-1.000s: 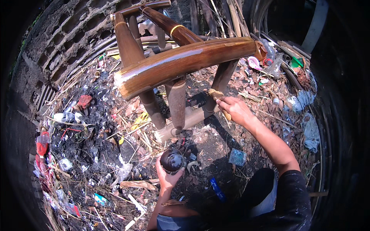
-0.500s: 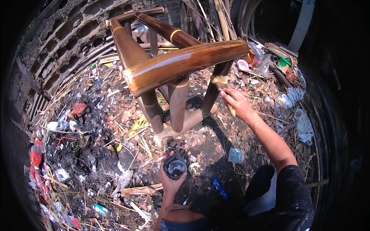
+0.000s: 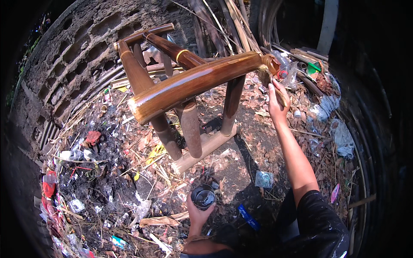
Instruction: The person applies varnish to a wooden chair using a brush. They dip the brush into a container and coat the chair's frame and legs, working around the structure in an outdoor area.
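Hands: two, both of the person wearing the camera, each closed on a thing.
Left hand (image 3: 198, 213): low at centre, fingers wrapped around a small dark round tin (image 3: 203, 196), held upright with its open mouth up and a dark glossy liquid inside.
Right hand (image 3: 276, 102): raised on an outstretched arm, closed around the handle of a brush (image 3: 267, 77); the pale bristles touch the far right end of the top rail.
Bamboo frame (image 3: 189, 84): one, brown and glossy, standing on the ground; a thick top rail slants from lower left to upper right, with upright legs beneath it and a pale, uncoated foot bar (image 3: 205, 148) lying at their base.
Ground (image 3: 241, 142): bare earth strewn with dry leaves, sticks and litter.
Blue packet (image 3: 248, 216): one, long and narrow, lying just right of the left hand.
Square wrapper (image 3: 263, 179): one, pale greenish, flat on the ground between the tin and the right forearm.
Red litter (image 3: 92, 137): one crumpled piece left of the frame; more red scraps at the far left rim, too small to count.
Green piece (image 3: 314, 68): one, among pale plastic bags at upper right.
Block wall (image 3: 81, 56): grey, curving behind the frame.
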